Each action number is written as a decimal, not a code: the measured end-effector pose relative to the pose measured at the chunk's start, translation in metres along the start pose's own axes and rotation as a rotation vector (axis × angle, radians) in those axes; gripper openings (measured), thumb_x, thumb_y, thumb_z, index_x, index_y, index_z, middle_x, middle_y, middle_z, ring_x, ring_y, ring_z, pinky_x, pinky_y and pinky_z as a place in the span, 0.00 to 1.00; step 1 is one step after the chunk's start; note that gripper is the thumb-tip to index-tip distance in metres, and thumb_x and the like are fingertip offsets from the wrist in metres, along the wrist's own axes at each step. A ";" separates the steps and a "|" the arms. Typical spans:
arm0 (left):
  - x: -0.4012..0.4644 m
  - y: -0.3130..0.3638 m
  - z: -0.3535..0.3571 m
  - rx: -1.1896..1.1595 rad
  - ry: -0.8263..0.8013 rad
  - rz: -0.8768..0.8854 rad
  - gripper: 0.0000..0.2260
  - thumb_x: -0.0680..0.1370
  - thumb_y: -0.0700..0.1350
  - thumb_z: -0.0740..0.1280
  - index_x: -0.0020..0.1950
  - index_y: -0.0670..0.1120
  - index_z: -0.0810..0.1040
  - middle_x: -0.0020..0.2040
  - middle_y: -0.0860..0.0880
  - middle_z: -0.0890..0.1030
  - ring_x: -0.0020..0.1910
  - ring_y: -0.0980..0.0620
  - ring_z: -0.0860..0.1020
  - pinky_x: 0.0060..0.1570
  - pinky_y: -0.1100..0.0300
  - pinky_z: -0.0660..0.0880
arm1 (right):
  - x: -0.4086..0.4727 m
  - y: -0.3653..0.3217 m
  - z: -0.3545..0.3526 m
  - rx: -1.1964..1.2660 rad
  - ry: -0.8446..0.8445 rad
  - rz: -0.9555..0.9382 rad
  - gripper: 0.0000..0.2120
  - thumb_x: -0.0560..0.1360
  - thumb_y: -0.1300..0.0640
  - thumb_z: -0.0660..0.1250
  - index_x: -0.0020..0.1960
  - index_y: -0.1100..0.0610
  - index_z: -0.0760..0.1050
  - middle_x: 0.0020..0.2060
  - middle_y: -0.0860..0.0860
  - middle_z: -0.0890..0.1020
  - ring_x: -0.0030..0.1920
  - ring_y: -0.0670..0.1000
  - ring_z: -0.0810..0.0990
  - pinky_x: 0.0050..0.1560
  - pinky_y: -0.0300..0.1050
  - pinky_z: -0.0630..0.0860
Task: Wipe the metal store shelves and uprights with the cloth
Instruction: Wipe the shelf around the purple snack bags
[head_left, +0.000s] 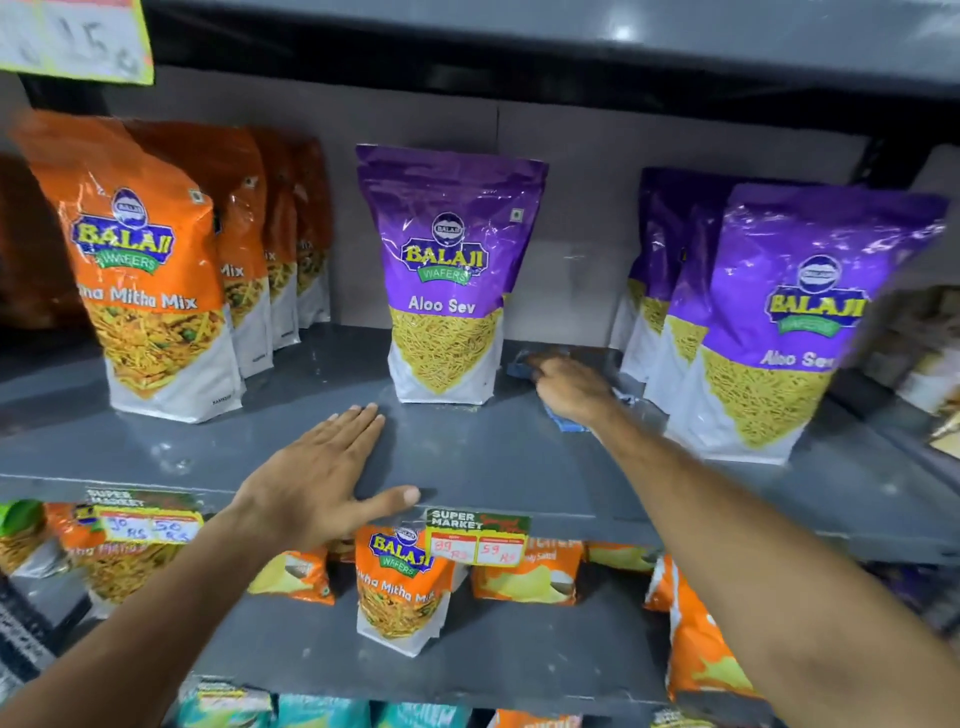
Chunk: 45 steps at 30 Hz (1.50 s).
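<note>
Your right hand (569, 387) reaches to the far part of the grey metal shelf (467, 452) and presses a blue wiping cloth (524, 364) flat under the palm; the fingers lie over the cloth, and the blur hides how tightly they curl. The cloth sits in the gap between the single purple Aloo Sev pouch (447, 275) on its left and the row of purple pouches (769, 322) on its right, probably so you can wipe bare metal without shifting stock. Your left hand (322, 478) lies open and flat, holding nothing, on the near part of the shelf, thumb close to the front lip, likely as a brace while you lean in. Orange snack pouches (150, 291) stand at the far left. A green price tag (478, 538) hangs from the shelf's front edge.
</note>
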<state>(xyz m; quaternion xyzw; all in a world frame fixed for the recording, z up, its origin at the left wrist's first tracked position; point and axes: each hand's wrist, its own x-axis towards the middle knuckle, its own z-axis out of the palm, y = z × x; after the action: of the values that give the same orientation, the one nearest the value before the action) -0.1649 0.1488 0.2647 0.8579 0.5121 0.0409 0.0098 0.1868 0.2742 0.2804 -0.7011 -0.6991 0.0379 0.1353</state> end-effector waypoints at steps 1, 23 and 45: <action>0.000 0.001 -0.001 0.004 -0.007 0.002 0.55 0.68 0.83 0.37 0.85 0.47 0.41 0.85 0.51 0.41 0.84 0.56 0.41 0.80 0.59 0.38 | -0.016 -0.006 -0.003 -0.019 0.004 -0.035 0.19 0.79 0.57 0.57 0.68 0.53 0.76 0.68 0.58 0.77 0.67 0.60 0.76 0.64 0.53 0.75; 0.004 -0.005 0.005 -0.033 0.035 0.028 0.61 0.66 0.85 0.35 0.85 0.43 0.45 0.86 0.47 0.46 0.85 0.51 0.46 0.84 0.54 0.45 | -0.135 0.020 -0.021 0.073 0.072 0.014 0.21 0.84 0.60 0.56 0.75 0.53 0.70 0.74 0.55 0.71 0.76 0.55 0.66 0.76 0.48 0.59; 0.003 -0.007 0.001 -0.011 0.031 -0.018 0.56 0.69 0.84 0.41 0.86 0.49 0.46 0.86 0.53 0.45 0.84 0.59 0.43 0.84 0.56 0.44 | 0.088 0.002 -0.010 -0.030 -0.037 0.063 0.28 0.74 0.46 0.50 0.72 0.46 0.72 0.72 0.60 0.73 0.68 0.65 0.75 0.68 0.57 0.72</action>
<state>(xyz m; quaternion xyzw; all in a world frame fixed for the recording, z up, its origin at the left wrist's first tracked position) -0.1690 0.1549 0.2635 0.8525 0.5196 0.0567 0.0070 0.1934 0.3600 0.3019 -0.7238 -0.6795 0.0445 0.1109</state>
